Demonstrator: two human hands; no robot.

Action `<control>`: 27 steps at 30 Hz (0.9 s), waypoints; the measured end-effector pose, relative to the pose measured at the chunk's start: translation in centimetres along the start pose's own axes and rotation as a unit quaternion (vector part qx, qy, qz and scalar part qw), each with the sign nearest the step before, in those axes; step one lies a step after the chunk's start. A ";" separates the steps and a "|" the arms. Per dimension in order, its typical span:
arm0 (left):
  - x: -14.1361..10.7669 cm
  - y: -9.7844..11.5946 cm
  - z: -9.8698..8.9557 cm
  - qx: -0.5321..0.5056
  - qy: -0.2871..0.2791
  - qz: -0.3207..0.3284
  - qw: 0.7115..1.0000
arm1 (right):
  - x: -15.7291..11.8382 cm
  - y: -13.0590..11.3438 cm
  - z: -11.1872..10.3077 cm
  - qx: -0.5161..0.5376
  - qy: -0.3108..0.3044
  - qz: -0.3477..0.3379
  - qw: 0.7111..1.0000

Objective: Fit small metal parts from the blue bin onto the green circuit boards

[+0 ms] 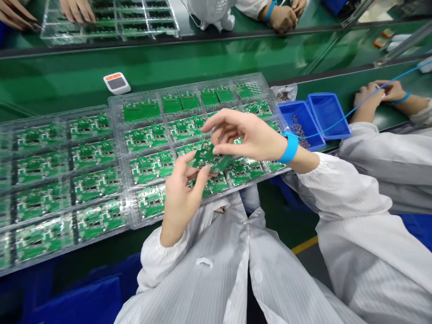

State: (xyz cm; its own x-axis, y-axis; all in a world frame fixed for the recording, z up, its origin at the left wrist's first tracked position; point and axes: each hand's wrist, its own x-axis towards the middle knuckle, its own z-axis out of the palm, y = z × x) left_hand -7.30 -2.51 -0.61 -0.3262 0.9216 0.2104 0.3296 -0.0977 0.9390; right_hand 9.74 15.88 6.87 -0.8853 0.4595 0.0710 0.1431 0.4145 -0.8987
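Note:
A small green circuit board (211, 157) is held tilted above a clear plastic tray (117, 135) whose compartments hold more green boards. My left hand (185, 193) is closed on its lower left edge, thumb in front and fingers behind. From the right, my right hand (248, 135) reaches over with its thumb against the board's upper edge and its fingers curled. Whether a small part sits in those fingers is hidden. A blue wrist strap (289, 147) with a blue cord is on my right wrist.
A second tray of boards (72, 173) adjoins on the left. Blue bins (329, 116), one with small metal parts (299, 130), stand right, by a plastic bag (284, 92). Behind is a white device (116, 83). Co-workers' hands (378, 95) are at the right and across the bench.

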 end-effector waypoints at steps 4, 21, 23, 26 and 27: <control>0.0 0.7 -0.6 0.016 0.052 -0.021 0.998 | -1.6 -0.9 -0.1 0.026 0.034 0.020 0.999; -1.9 0.6 -5.4 0.142 0.172 -0.109 0.969 | -18.3 15.8 -24.0 -0.367 0.345 0.336 0.796; -1.7 0.8 -5.1 0.153 0.160 -0.131 0.966 | -20.3 16.9 -24.7 -0.406 0.295 0.389 0.773; -1.3 1.2 -4.2 0.174 0.146 -0.142 0.963 | -21.2 18.4 -24.4 -0.411 0.231 0.416 0.778; -1.1 1.2 -4.0 0.182 0.145 -0.140 0.962 | -21.1 18.8 -24.4 -0.415 0.203 0.421 0.780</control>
State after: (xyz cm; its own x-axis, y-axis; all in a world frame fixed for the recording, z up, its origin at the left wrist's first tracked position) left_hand -10.02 -5.17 1.40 -0.6627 0.7446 0.0801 0.4652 0.3255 0.8232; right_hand 41.96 33.15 -0.96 -0.1338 0.9848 -0.1105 0.9853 0.1202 -0.1218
